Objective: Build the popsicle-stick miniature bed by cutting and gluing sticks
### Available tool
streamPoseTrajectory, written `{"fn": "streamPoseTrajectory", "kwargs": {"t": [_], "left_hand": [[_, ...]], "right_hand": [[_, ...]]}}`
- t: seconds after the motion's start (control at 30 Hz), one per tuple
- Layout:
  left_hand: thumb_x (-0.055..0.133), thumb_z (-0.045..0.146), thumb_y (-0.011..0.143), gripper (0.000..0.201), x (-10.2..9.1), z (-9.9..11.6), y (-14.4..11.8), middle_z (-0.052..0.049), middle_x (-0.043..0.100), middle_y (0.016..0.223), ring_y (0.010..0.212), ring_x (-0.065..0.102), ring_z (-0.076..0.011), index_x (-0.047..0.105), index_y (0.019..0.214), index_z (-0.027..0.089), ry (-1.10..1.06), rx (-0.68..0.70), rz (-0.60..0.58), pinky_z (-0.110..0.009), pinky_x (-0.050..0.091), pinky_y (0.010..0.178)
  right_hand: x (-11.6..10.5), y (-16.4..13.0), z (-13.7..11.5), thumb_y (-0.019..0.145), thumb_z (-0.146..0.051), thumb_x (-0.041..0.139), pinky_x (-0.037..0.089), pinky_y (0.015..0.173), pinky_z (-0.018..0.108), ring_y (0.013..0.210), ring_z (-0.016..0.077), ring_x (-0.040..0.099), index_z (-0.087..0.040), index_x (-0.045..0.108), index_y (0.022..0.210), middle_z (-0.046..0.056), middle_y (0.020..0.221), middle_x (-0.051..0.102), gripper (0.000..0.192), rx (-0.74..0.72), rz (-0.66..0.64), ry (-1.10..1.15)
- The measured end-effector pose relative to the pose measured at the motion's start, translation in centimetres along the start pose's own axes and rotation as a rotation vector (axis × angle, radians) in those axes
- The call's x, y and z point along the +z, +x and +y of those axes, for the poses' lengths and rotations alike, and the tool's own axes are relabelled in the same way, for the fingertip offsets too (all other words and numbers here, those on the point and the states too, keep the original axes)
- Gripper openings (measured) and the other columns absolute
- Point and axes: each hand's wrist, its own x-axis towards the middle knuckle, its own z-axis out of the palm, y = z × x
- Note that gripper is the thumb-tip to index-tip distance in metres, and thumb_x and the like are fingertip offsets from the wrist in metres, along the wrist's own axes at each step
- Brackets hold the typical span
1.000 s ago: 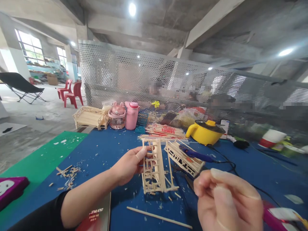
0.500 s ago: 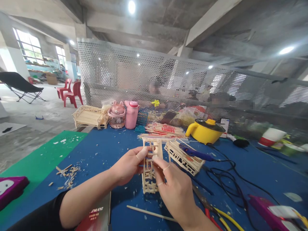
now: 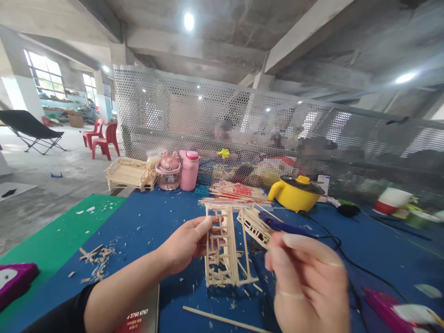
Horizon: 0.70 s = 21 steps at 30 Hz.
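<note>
Right hand (image 3: 308,282) has withdrawn; left hand (image 3: 185,243) grips slatted wooden frame (image 3: 224,247).

The stick frame (image 3: 225,247) is pale, raw wood, and so are the loose stick (image 3: 222,319), the scraps (image 3: 93,266) and the small bed (image 3: 129,173). The counter (image 3: 156,212) is deep blue flecked with pale chips, with a green mat (image 3: 58,231) at its left edge. Behind stand a pink bottle (image 3: 189,170), a yellow pot (image 3: 294,193) with a black lid, red chairs (image 3: 104,137) and a grey screen (image 3: 243,120) patterned with round holes.
</note>
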Motion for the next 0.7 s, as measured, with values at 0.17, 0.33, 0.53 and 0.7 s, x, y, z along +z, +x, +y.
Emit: {"fn": "streamPoseTrajectory", "kwargs": {"t": [0.17,0.33,0.53,0.7], "left_hand": [[0.053,0.038,0.086,0.034,-0.1,-0.2,-0.1,-0.012,0.069,0.102,0.085,0.065,-0.0156,0.062,0.11,0.016,-0.025,0.016,-0.02,-0.024,0.049,0.072],[0.058,0.039,0.083,0.034,-0.1,-0.3,-0.2,-0.009,0.069,0.095,0.078,0.064,-0.0142,0.064,0.107,0.016,-0.036,0.024,-0.015,-0.023,0.049,0.068],[0.059,0.043,0.081,0.039,-0.1,-0.3,-0.2,-0.007,0.069,0.088,0.072,0.061,-0.0117,0.064,0.108,0.017,0.002,0.021,0.017,-0.022,0.047,0.066],[0.055,0.043,0.084,0.038,-0.2,-0.4,-0.2,-0.008,0.069,0.092,0.075,0.062,-0.0125,0.063,0.111,0.017,0.029,0.05,-0.02,-0.021,0.047,0.066]], "right_hand": [[0.3,0.2,0.4,0.082,-0.022,0.055,0.049,0.054,0.026,0.061,0.0139,0.059,-0.023,0.054,0.095,0.002,0.076,0.062,0.014,-0.162,-0.182,-0.214],[2.9,-0.2,2.9,0.083,-0.016,0.052,0.049,0.061,0.028,0.068,0.0167,0.063,-0.019,0.055,0.093,0.003,0.078,0.067,0.011,-0.422,-0.398,-0.554],[3.8,-0.5,3.2,0.086,-0.014,0.048,0.045,0.058,0.028,0.062,0.0163,0.06,-0.017,0.056,0.1,0.002,0.069,0.064,0.017,-0.522,-0.409,-0.639],[4.3,-0.5,3.6,0.085,-0.014,0.049,0.049,0.064,0.026,0.072,0.0152,0.063,-0.02,0.054,0.096,0.003,0.082,0.066,0.014,-0.235,-0.433,-0.432]]}}
